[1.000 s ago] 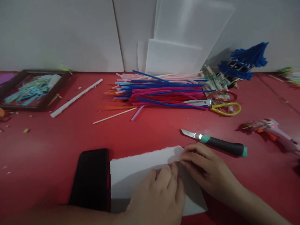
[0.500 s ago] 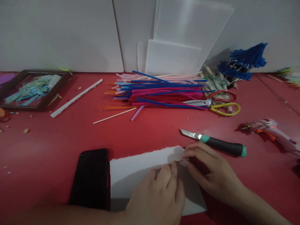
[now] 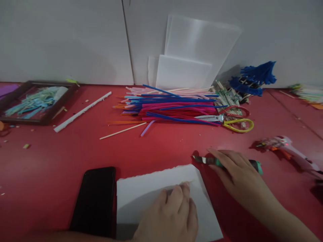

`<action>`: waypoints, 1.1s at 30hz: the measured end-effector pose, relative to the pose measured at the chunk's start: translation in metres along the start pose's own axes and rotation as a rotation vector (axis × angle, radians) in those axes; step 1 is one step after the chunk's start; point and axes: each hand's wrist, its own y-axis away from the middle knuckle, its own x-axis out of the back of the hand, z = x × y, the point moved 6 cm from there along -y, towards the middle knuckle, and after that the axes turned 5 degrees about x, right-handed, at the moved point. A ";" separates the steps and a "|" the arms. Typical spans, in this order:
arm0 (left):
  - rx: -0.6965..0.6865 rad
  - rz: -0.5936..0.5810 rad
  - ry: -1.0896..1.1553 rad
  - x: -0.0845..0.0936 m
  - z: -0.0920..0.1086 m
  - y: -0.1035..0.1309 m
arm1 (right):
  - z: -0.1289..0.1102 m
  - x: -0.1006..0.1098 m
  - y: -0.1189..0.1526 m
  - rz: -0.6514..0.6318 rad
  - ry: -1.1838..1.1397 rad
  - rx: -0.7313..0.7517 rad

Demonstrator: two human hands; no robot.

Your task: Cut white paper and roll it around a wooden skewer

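My left hand rests on a white board with its fingers curled and pressed together. A thin pale sliver shows at its fingertips; most of it is hidden. To the right, my right hand closes over the handle of a utility knife, whose blade points left above the board's upper right corner. The green end of the handle sticks out past the knuckles. Left of the board lies a black phone.
Several coloured pipe cleaners lie at the back, with scissors on their right end. A pink glue gun lies at the right. At the left are a brown frame and a white stick.
My right hand has left the board's upper edge, moved right and taken hold of the utility knife, whose blade has turned. My left hand stays on the board. The view has tilted slightly upward.
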 end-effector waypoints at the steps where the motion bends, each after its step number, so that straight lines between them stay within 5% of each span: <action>1: -0.003 -0.006 0.001 -0.001 0.000 0.000 | 0.000 0.002 -0.002 0.009 0.003 0.005; 11: -0.020 -0.058 0.014 -0.004 0.001 0.002 | -0.023 0.024 -0.024 -0.200 -0.212 0.332; 18: 0.024 -0.054 0.047 -0.001 0.001 -0.002 | -0.047 0.032 -0.021 -0.288 -0.102 0.547; 33: -0.019 -0.123 0.043 -0.003 0.002 -0.002 | -0.058 0.028 -0.029 -0.314 0.002 0.607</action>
